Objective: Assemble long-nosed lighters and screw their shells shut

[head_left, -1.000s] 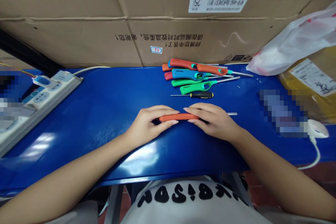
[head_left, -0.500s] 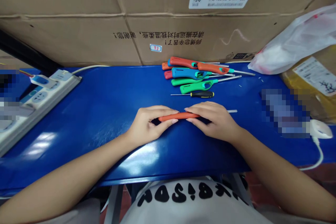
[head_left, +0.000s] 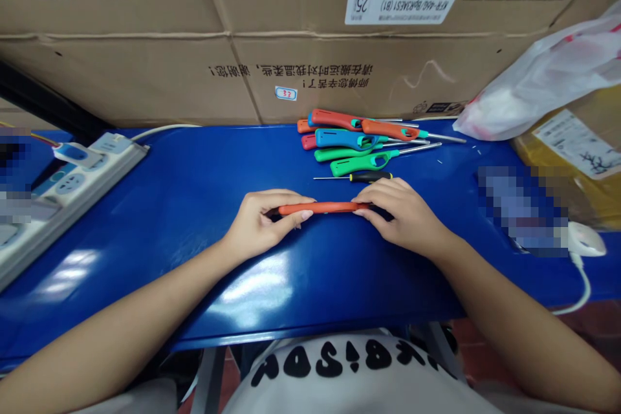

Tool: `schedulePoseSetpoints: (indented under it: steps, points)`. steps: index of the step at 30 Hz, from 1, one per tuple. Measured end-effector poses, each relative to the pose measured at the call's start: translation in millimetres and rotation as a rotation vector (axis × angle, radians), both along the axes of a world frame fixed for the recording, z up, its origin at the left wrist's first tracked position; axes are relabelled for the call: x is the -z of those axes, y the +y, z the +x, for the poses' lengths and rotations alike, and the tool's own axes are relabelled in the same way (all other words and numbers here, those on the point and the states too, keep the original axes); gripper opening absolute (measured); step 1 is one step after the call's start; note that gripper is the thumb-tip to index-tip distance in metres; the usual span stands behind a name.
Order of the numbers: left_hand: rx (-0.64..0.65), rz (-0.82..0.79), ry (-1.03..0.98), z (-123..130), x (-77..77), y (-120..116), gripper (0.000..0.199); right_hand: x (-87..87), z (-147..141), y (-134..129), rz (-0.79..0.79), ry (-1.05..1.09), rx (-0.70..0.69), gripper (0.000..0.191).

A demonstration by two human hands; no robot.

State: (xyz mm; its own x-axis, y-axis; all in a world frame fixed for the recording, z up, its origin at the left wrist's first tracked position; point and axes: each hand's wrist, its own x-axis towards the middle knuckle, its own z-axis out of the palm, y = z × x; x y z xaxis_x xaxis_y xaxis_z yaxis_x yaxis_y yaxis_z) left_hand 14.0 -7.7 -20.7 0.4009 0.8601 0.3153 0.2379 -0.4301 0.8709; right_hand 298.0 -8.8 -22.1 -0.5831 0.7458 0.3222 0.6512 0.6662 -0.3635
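An orange gas lighter (head_left: 330, 207) lies level between my hands, seen along its narrow edge. My left hand (head_left: 264, 220) pinches its left end between thumb and fingers. Around the right end my right hand (head_left: 400, 213) is closed, hiding that part of the lighter; its metal tube does not show. Just beyond my hands rests a screwdriver (head_left: 369, 177) with a black and yellow handle, partly behind my right fingers. Farther back is a pile of long-necked lighters in several colours, among them a green lighter (head_left: 359, 163), a blue lighter (head_left: 342, 138) and a red lighter (head_left: 334, 119).
A large cardboard box (head_left: 160, 77) walls off the back of the blue table (head_left: 194, 174). At the left lies a power strip (head_left: 82, 174). To the right are a blurred-out object (head_left: 526, 207), a white plug (head_left: 587, 239), a taped parcel (head_left: 577, 174) and a plastic bag (head_left: 538, 77).
My left hand has slid left with the lighter, and more of its orange body shows between my hands. The right hand has shifted slightly and now covers the metal tube.
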Motion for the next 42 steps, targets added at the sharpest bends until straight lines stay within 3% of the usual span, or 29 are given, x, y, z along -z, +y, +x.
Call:
schedulePoseSetpoints:
  steps: [8,11,14,18,22,27,35,42]
  points:
    - [0.022,0.01,0.032,0.0,-2.5,0.0,0.02,-1.4,0.9,-0.7,0.055,-0.025,-0.025,0.008]
    - [0.058,0.129,0.169,-4.5,-6.6,1.0,0.021,-1.0,-0.7,-1.7,0.069,-0.015,-0.016,0.008]
    - [0.159,0.215,0.396,-8.5,-11.3,0.5,0.034,-1.7,-5.4,-3.1,0.071,-0.035,-0.037,0.01]
    - [0.254,0.188,0.576,-8.1,-14.8,-3.3,0.038,-3.2,-7.7,-4.8,0.093,-0.077,-0.104,0.014]
    - [0.274,0.072,0.483,-13.0,-19.8,1.1,0.03,-7.5,7.8,-0.2,0.088,-0.076,0.002,0.033]
    - [0.171,-0.002,0.368,-28.2,-30.9,14.5,0.028,-14.2,31.8,9.8,0.111,-0.027,0.057,0.026]
    - [0.149,-0.233,0.241,-26.5,-31.8,13.4,0.033,-9.4,22.3,6.8,0.065,0.038,-0.045,0.012]
    - [0.203,-0.422,0.196,-12.0,-20.3,2.9,0.037,-10.0,4.1,-1.9,0.118,-0.152,-0.155,0.024]
